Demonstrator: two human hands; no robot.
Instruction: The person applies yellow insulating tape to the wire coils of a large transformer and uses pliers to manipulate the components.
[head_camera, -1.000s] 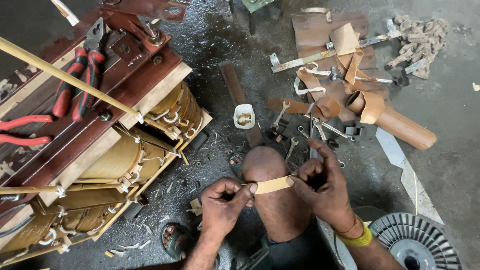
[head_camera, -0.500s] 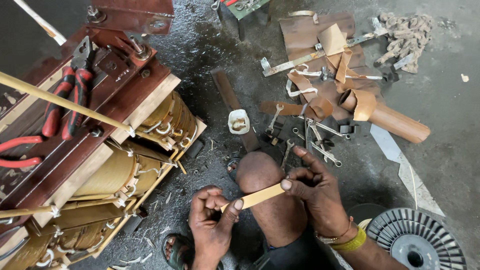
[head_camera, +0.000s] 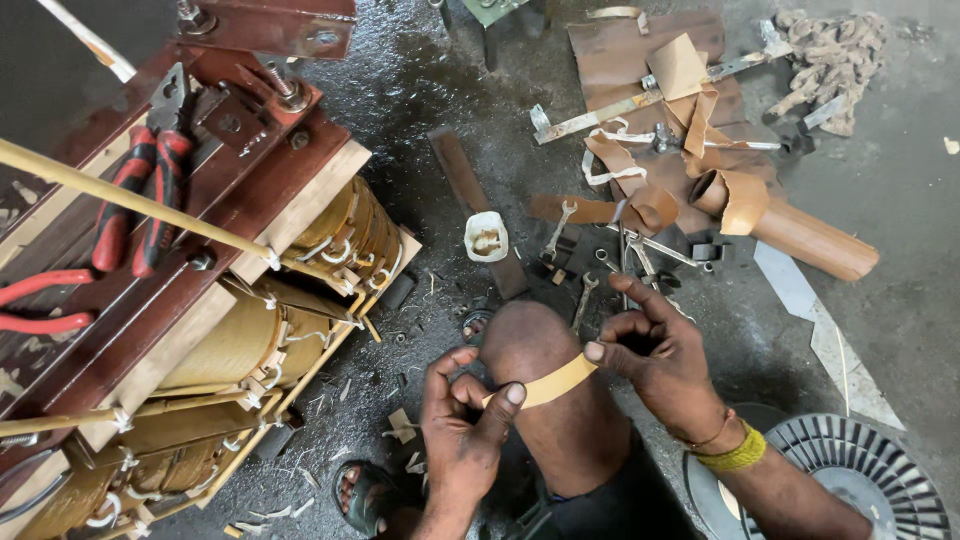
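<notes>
The tan paper strip (head_camera: 548, 385) spans the bent knee (head_camera: 530, 345), long axis left-right, its ends pinched by the left hand (head_camera: 465, 425) and right hand (head_camera: 665, 365) fingers

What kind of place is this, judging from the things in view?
Probably an electrical repair workshop: a large transformer with wound coils, spanners scattered on the dirty floor, and both hands holding a strip of insulating paper.
</notes>
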